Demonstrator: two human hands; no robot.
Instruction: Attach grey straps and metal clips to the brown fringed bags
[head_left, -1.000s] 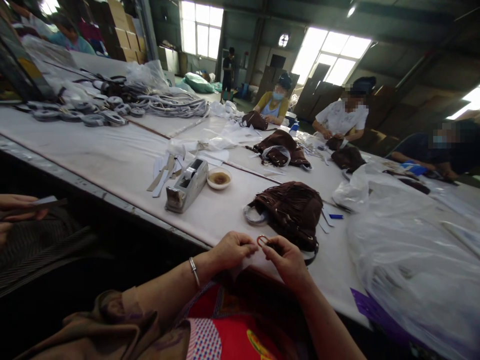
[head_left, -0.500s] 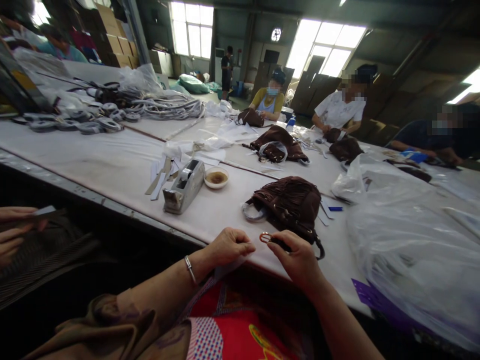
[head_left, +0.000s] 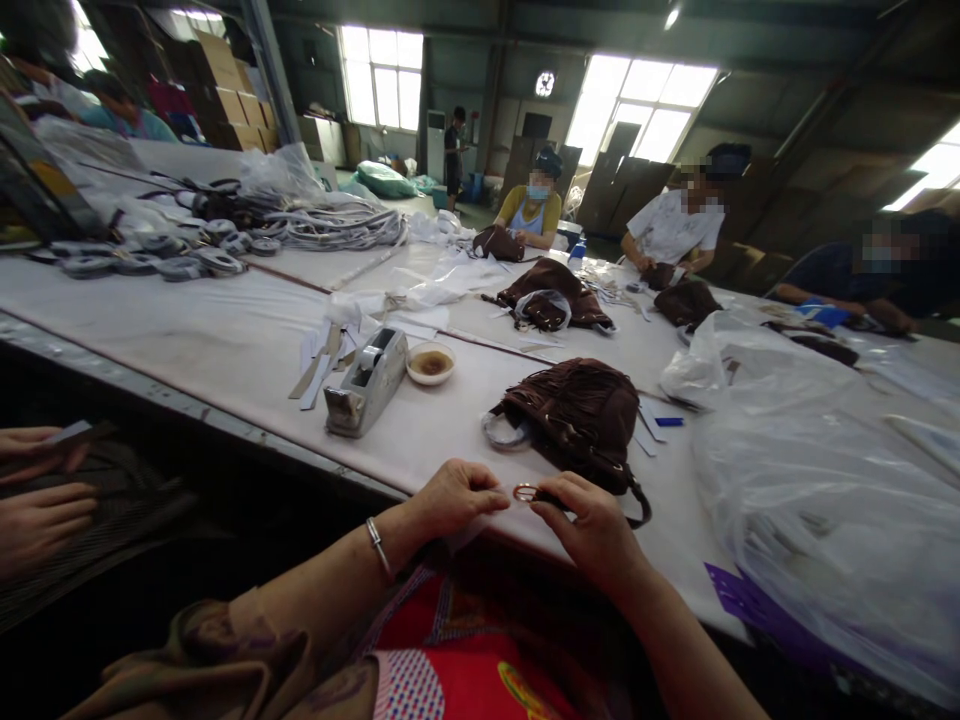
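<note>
Near the table's front edge my right hand (head_left: 592,525) pinches a dark strap end with a gold-coloured metal buckle (head_left: 525,492) sticking out toward the left. My left hand (head_left: 466,497) is closed in a pinch beside the buckle, its fingertips almost at it. Something thin, pale and see-through shows at those fingertips, too small to name. Just beyond both hands a dark brown fringed bag (head_left: 577,410) lies on the white table (head_left: 247,350), its wrapped handle to the left and a dark strap loop hanging by my right wrist.
A grey tape dispenser (head_left: 367,385) and a small dish of brown stuff (head_left: 430,363) stand left of the bag. Clear plastic bags (head_left: 832,510) cover the right side. Another person's hands (head_left: 45,500) work at the left. More brown bags (head_left: 555,290) and co-workers are across the table.
My left fingertips have come slightly closer to the buckle, which has tilted flatter. At the left, the other person's lower hand now lies flat on the dark striped cloth.
</note>
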